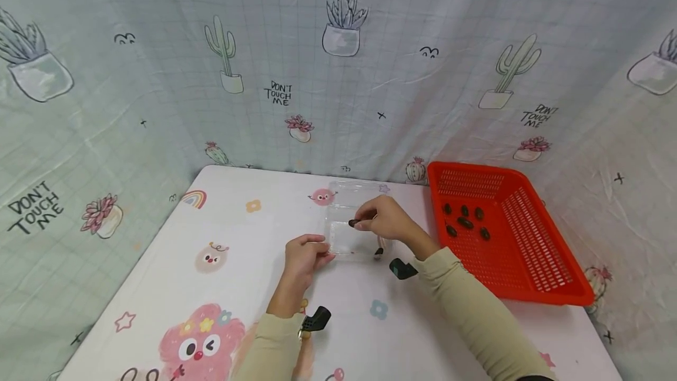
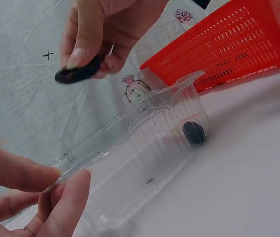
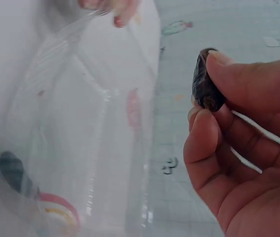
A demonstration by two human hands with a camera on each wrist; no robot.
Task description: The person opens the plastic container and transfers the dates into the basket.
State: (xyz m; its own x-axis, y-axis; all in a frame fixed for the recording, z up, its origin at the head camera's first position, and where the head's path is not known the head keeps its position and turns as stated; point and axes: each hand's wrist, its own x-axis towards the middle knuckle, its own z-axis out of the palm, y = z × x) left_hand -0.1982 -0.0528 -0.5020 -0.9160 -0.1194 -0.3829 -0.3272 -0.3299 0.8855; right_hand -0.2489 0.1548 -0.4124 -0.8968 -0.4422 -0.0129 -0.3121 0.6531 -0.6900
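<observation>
While the right hand (image 1: 388, 219) pinches a small dark, glossy oval piece (image 2: 77, 74) between thumb and forefinger just above the clear, ribbed plastic box (image 1: 351, 234), the left hand (image 1: 304, 256) pinches the near rim of that box between thumb and fingertips, steadying it on the bench (image 1: 174, 275) covered with a white cartoon-print cloth. One more dark oval piece (image 2: 193, 132) already lies on the box floor at the end nearest the red perforated plastic basket (image 1: 529, 251), which stands just beside the box to the right and holds about six similar dark pieces (image 1: 465, 222). To do this well, I judge the right grip should come lower, well inside the walls, before the thumb and forefinger part, since a hard, smooth piece dropped from height may bounce on thin plastic or skip over the rim. The left grip should keep the light box flat and its hinged lid clear of the opening, without squeezing the thin wall enough to buckle it. Readable writing appears only on the cactus-print backdrop (image 1: 338, 75): "DON'T TOUCH ME", repeated in several places. No brand or label can be made out on the box, the basket or the pieces.
</observation>
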